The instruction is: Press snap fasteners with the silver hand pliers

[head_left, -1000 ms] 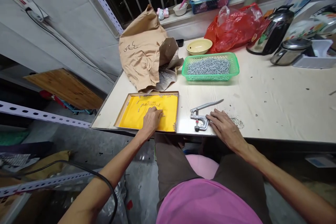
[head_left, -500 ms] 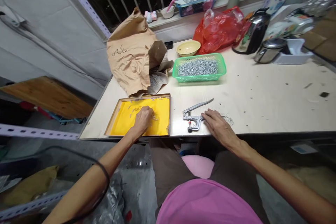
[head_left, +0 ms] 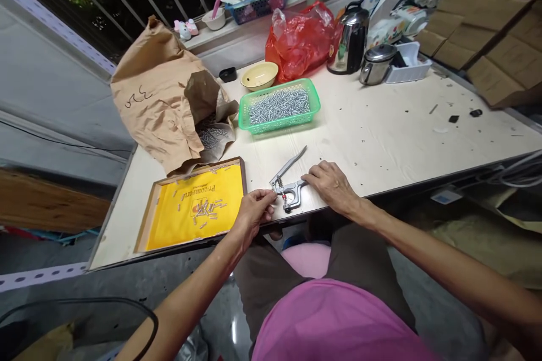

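Silver hand pliers (head_left: 292, 194) with a spring and a small red part lie at the table's front edge, their long upper handle raised away from the body. My right hand (head_left: 332, 186) has its fingers closed on the end of the lower handle. Beside the tool's jaw, my left hand (head_left: 255, 208) pinches with thumb and forefinger; whatever is between them is too small to make out. Left of it, a shallow cardboard tray (head_left: 242, 177) with a yellow lining (head_left: 169, 225) holds several small metal pieces (head_left: 205, 207).
A green basket (head_left: 279, 124) full of small metal pieces stands behind the tool. At the back are an open brown paper bag (head_left: 156, 107), a cream bowl (head_left: 259, 76), a red plastic bag (head_left: 296, 39) and a steel kettle (head_left: 349, 36).
My left hand has left the yellow-lined tray and moved right to the pliers' jaw. My right hand stays at the pliers' handle. The camera view has turned to the right.
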`<action>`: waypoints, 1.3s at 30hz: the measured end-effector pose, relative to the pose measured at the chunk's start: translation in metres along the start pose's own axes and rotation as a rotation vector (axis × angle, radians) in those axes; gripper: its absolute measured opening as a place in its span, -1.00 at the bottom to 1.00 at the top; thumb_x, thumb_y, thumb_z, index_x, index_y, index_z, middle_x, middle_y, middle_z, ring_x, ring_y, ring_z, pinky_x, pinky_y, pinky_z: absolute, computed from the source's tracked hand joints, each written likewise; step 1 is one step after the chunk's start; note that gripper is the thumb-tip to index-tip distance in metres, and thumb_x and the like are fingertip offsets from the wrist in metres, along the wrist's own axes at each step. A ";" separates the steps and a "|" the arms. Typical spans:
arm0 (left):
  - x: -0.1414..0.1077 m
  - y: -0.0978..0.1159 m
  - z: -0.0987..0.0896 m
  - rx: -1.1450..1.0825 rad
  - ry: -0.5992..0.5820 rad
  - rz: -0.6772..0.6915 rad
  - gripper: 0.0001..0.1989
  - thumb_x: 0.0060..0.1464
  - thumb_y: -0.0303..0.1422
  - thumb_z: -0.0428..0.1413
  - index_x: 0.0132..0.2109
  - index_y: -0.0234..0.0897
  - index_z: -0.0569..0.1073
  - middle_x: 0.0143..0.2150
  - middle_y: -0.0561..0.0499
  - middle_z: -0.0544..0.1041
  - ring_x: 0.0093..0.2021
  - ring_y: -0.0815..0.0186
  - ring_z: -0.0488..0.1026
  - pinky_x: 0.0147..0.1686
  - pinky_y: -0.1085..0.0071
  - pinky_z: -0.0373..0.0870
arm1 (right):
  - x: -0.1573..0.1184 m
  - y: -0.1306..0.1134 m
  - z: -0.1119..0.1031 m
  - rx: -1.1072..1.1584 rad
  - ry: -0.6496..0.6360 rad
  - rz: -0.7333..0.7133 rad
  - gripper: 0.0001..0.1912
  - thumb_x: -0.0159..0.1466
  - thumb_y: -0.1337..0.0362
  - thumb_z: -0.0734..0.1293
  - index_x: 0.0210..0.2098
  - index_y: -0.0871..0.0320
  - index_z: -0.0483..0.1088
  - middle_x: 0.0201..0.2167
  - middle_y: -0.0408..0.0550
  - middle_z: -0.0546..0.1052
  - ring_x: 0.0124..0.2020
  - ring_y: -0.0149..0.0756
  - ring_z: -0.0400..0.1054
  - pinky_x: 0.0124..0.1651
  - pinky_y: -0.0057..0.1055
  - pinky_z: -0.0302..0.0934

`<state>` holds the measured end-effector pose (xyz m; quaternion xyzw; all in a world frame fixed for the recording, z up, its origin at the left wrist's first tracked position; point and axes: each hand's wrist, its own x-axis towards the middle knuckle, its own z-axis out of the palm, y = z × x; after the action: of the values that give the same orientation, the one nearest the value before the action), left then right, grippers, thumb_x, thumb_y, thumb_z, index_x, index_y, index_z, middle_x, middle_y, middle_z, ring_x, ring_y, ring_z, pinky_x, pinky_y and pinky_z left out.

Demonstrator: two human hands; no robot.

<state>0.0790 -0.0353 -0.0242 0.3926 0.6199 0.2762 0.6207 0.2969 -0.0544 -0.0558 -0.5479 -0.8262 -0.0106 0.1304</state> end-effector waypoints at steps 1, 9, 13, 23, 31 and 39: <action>0.000 0.000 0.000 -0.014 0.015 0.011 -0.63 -0.25 -0.22 0.33 -0.35 -0.37 0.42 -0.49 0.04 0.47 -0.67 0.56 0.25 -0.75 0.62 0.15 | 0.001 0.002 0.000 0.005 0.004 0.010 -0.70 0.35 0.38 0.10 -0.12 0.12 0.44 -0.23 0.03 0.44 -0.17 -0.15 0.11 -0.14 -0.26 -0.07; -0.004 -0.001 -0.005 -0.015 0.066 0.050 -0.64 -0.22 -0.21 0.29 -0.33 -0.36 0.40 -0.46 0.05 0.48 -0.66 0.54 0.30 -0.72 0.60 0.24 | 0.014 0.010 0.004 -0.010 -0.099 -0.006 -0.78 0.33 0.40 0.13 -0.24 0.16 0.41 -0.24 0.05 0.43 -0.16 -0.16 0.14 -0.16 -0.26 -0.09; -0.009 -0.005 -0.008 -0.002 0.078 0.072 -0.64 -0.20 -0.22 0.28 -0.31 -0.36 0.39 -0.48 0.06 0.48 -0.65 0.52 0.32 -0.70 0.60 0.25 | 0.012 0.013 -0.002 0.021 -0.100 0.041 -0.78 0.33 0.41 0.13 -0.20 0.17 0.39 -0.21 0.03 0.44 -0.15 -0.17 0.15 -0.16 -0.29 -0.06; -0.018 -0.004 -0.014 -0.046 0.153 0.124 -0.63 -0.21 -0.18 0.27 -0.32 -0.34 0.40 -0.53 0.12 0.42 -0.66 0.51 0.31 -0.70 0.59 0.27 | 0.047 -0.054 -0.004 0.150 -0.187 -0.485 -0.84 0.29 0.34 0.23 -0.17 0.14 0.41 -0.27 -0.01 0.46 -0.13 -0.16 0.21 -0.18 -0.27 0.05; -0.030 0.010 -0.035 -0.152 0.287 0.204 -0.61 -0.28 -0.16 0.30 -0.33 -0.32 0.42 -0.45 0.09 0.44 -0.65 0.51 0.30 -0.72 0.57 0.26 | 0.076 -0.070 0.016 0.069 -0.144 -0.550 -0.90 0.25 0.40 0.23 -0.26 0.19 0.38 -0.31 -0.05 0.42 -0.30 -0.28 0.26 -0.35 -0.38 0.14; -0.029 0.002 -0.007 0.002 0.104 0.148 -0.65 -0.17 -0.16 0.25 -0.32 -0.35 0.44 -0.59 0.12 0.39 -0.69 0.50 0.27 -0.70 0.58 0.22 | 0.144 -0.008 -0.082 0.082 0.191 0.062 -0.62 0.31 0.49 0.07 0.08 0.21 0.27 -0.01 0.12 0.34 -0.13 -0.27 0.24 -0.22 -0.38 0.14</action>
<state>0.0704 -0.0574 -0.0058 0.4231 0.6207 0.3407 0.5654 0.2531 0.0594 0.0571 -0.5639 -0.7924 -0.0249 0.2313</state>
